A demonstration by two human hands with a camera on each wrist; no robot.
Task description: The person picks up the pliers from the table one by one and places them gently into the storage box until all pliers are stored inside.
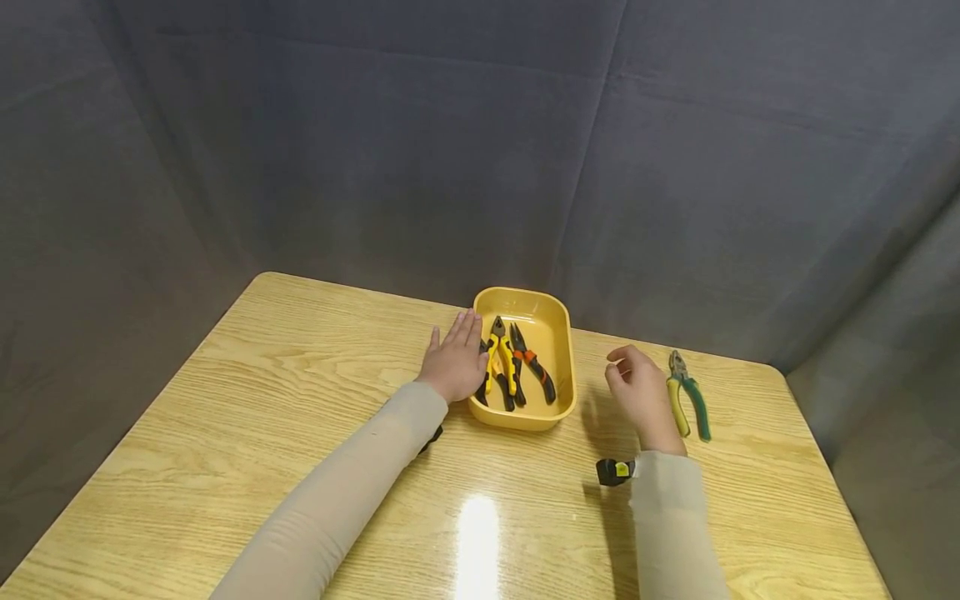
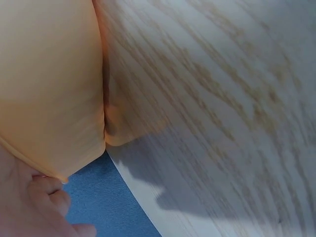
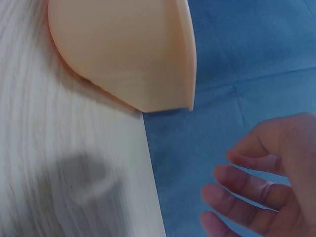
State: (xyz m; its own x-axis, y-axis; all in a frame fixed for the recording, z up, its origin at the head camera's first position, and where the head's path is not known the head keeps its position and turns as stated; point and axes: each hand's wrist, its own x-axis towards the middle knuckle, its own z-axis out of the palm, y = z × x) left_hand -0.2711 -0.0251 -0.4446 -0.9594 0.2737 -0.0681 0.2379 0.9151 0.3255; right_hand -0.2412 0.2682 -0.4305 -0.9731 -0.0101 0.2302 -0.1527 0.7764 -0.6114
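Observation:
My left hand (image 1: 454,365) rests at the left rim of a yellow plastic tray (image 1: 566,367), its fingers extended along the edge. The left wrist view has the fingers (image 2: 49,195) by the rim. Inside the tray lie yellow-and-black pliers (image 1: 512,371) and long-nose pliers (image 1: 542,373) with black-and-orange handles. More dark handles show at the tray's left, partly covered by my hand. To the right of the tray, my right hand (image 1: 641,392) hovers above the table, fingers loosely bent and holding nothing. Just beyond it lie combination pliers (image 1: 702,408) with green and yellow handles.
The wood-grain table (image 1: 300,375) carries the tray near its far edge. Dark cloth (image 1: 420,150) hangs behind and at both sides. A bright light reflection (image 1: 477,542) lies on the tabletop between the arms.

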